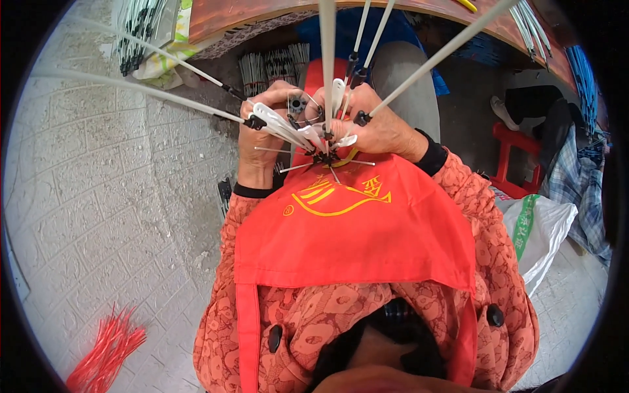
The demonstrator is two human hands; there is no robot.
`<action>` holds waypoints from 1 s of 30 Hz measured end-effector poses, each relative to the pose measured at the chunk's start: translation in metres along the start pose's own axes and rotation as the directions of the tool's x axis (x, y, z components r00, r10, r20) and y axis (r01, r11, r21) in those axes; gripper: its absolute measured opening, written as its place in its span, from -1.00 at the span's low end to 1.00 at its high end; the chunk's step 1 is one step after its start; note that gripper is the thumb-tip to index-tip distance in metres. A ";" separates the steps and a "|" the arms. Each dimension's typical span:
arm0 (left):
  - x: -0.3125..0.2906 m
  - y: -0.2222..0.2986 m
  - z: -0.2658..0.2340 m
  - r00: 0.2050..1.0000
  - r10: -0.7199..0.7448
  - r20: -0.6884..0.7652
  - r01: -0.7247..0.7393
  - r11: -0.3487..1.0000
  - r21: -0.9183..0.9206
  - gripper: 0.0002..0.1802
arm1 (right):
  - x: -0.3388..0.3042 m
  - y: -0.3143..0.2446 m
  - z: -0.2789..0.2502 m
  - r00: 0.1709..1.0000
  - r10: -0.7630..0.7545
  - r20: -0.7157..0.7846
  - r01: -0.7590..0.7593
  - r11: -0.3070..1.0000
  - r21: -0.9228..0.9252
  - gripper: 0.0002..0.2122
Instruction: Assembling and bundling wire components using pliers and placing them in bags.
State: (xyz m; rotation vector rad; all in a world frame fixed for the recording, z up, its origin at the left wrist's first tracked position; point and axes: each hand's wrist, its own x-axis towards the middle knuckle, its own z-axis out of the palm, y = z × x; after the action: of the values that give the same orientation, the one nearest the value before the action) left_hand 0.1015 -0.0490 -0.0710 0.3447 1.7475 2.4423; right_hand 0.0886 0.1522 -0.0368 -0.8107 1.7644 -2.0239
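A partly assembled umbrella frame (327,156) rests at my lap, against my red apron (354,242). Its long pale ribs (432,65) fan out away from me and to the left, with black joints and flat white stretchers near the centre. My left hand (259,147) is closed around the left stretchers, its fingertips beside a grey notched ring (297,105). From the other side my right hand (383,128) pinches the frame close to the hub. A thin wire loops between the two hands; which fingers hold it I cannot tell.
A wooden table (249,10) stands ahead, with rib bundles (139,33) at its left and blue rods (582,85) at its right. More bundles (268,69) sit beneath. Red strands (108,350) lie on the floor; a red stool (504,160) and white sack (540,232) stand right, near another person's shoe (503,112).
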 end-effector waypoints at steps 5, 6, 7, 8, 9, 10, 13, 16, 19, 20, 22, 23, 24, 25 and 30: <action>0.007 -0.003 -0.003 1.000 0.000 0.007 0.001 0.994 -0.114 -0.73 | 0.001 0.002 -0.004 0.999 -0.029 0.023 0.030 0.998 -0.051 -0.86; 0.008 -0.002 -0.003 1.000 0.008 0.004 -0.008 0.993 -0.114 -0.73 | 0.000 0.004 -0.004 0.997 -0.067 0.030 0.069 0.994 -0.079 -0.76; 0.009 -0.001 -0.001 0.999 0.023 0.026 -0.019 0.986 -0.164 -0.73 | 0.001 0.004 -0.004 0.994 -0.105 0.039 0.109 0.988 -0.108 -0.65; 0.008 0.001 0.001 0.999 0.033 0.044 -0.022 0.976 -0.217 -0.73 | 0.001 0.002 -0.003 0.994 -0.101 0.046 0.105 0.988 -0.109 -0.65; 0.008 0.002 0.002 0.997 0.043 0.062 -0.025 0.963 -0.268 -0.73 | 0.001 0.000 -0.001 0.996 -0.077 0.048 0.082 0.991 -0.103 -0.67; 0.007 0.001 0.001 0.997 0.045 0.056 -0.028 0.962 -0.271 -0.73 | 0.002 -0.002 0.000 0.997 -0.054 0.050 0.059 0.994 -0.097 -0.70; 0.004 -0.003 -0.002 0.997 0.034 0.074 -0.004 0.927 -0.375 -0.71 | 0.003 -0.003 0.002 0.998 -0.031 0.052 0.035 0.995 -0.095 -0.74; -0.002 -0.005 -0.003 0.997 0.062 0.054 -0.047 0.970 -0.240 -0.72 | 0.002 -0.002 0.006 0.999 -0.041 0.034 0.044 0.994 -0.097 -0.78; -0.005 0.001 0.006 0.997 0.067 0.023 -0.062 0.979 -0.193 -0.73 | 0.002 -0.001 0.009 0.999 -0.038 -0.028 0.033 0.984 -0.174 -0.82; -0.005 0.005 0.011 0.998 0.058 -0.003 -0.057 0.974 -0.221 -0.75 | 0.003 -0.002 0.009 0.999 -0.042 -0.034 0.036 0.985 -0.170 -0.82; -0.004 0.005 0.013 0.999 0.043 -0.025 -0.048 0.969 -0.242 -0.76 | 0.006 -0.007 0.007 1.000 -0.002 0.003 0.002 0.989 -0.146 -0.81; -0.005 0.004 0.011 0.998 0.070 -0.005 -0.068 0.961 -0.267 -0.78 | 0.007 -0.008 0.007 1.000 0.015 0.027 -0.011 0.991 -0.131 -0.81; -0.005 0.004 0.010 0.995 0.096 0.015 -0.087 0.953 -0.292 -0.80 | 0.008 -0.008 0.009 1.000 0.007 0.027 -0.004 0.993 -0.122 -0.81; -0.005 0.005 0.009 0.992 0.121 0.035 -0.104 0.943 -0.316 -0.82 | 0.009 -0.007 0.010 1.000 0.001 0.024 0.002 0.996 -0.092 -0.81; -0.008 0.012 0.012 0.995 0.095 0.013 -0.088 0.954 -0.287 -0.82 | 0.011 -0.010 0.011 0.999 -0.032 -0.005 0.032 0.998 -0.051 -0.80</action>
State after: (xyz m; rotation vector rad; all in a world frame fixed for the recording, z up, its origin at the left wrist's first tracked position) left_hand 0.1123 -0.0433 -0.0567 0.4320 1.3673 2.6927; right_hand 0.0882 0.1388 -0.0247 -0.8544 1.8237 -2.0111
